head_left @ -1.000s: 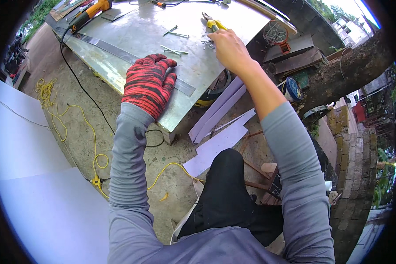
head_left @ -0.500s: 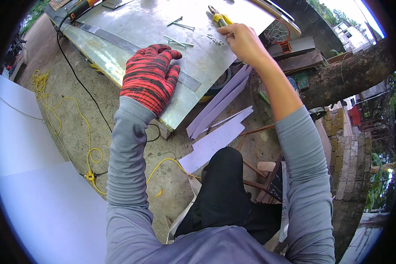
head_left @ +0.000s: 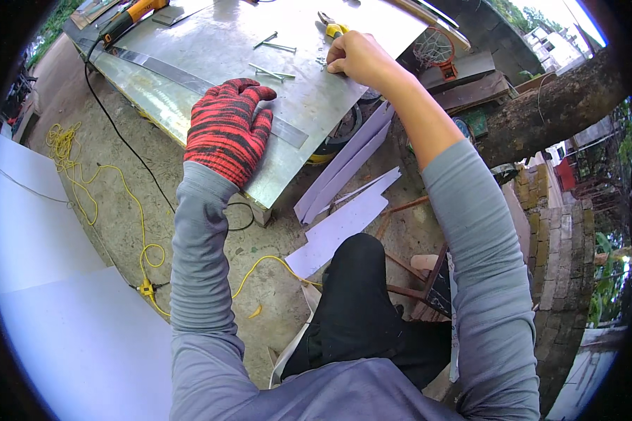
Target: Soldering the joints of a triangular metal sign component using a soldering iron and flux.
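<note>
Metal strip [head_left: 289, 132]: on the bench [head_left: 196, 56]; could slip if the gloved left hand [head_left: 228, 126] pushes sideways
Little bits [head_left: 320, 63]: could scatter if the right hand [head_left: 361, 57] bumps them
Strip's long way: far left to near right
Left hand: loose, palm down over the strip
Right hand: bent beside the bits; I can't tell if it's pinching any

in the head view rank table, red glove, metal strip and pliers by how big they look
Largest to smallest, by visible area:
1. table
2. red glove
3. metal strip, longer but much thinner
4. pliers, partly hidden by the right hand
</note>
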{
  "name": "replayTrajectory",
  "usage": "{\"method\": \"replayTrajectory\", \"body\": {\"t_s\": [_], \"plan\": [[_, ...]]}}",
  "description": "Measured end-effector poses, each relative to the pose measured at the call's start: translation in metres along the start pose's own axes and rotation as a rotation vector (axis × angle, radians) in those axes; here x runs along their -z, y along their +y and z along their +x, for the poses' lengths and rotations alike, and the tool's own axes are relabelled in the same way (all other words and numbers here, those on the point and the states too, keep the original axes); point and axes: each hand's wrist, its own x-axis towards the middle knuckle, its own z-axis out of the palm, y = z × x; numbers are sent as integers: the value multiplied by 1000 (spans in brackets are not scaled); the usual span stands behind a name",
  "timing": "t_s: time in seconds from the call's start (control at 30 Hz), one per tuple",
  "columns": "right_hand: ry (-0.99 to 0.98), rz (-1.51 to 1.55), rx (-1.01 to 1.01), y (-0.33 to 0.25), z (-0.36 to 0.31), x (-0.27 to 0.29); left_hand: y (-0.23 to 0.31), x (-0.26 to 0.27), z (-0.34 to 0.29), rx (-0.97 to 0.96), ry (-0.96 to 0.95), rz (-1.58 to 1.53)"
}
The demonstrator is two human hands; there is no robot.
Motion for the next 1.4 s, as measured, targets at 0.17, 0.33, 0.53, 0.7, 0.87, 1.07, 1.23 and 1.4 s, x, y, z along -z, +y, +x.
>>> {"method": "replayTrajectory", "body": {"t_s": [0.17, 0.33, 0.53, 0.7, 0.87, 1.07, 1.23, 1.4], "plan": [[-16, -42, -32, -5, 2, 0, 0, -1, 1, 10, -1, 3], [50, -16, -12, 3, 2, -6, 0, -1, 3, 13, -6, 12], [135, 55, -28, 1, 3, -9, -2, 1, 5, 21, -27, 5], [173, 254, -146, -4, 3, -1, -1, 6, -3, 27, -23, 18], [218, 573, -240, 22, -13, 14, 1, -14, 5, -20, -16, -3], [245, 724, -237, 22, -151, 90, -27, -25, 13, -172, -16, 0], [301, 523, -560, 55, -350, 120, -94, -23, 11, 14, -167, -331], [363, 588, -901, 94, -564, 71, -88, -26, 13, -135, 68, -287]]}}
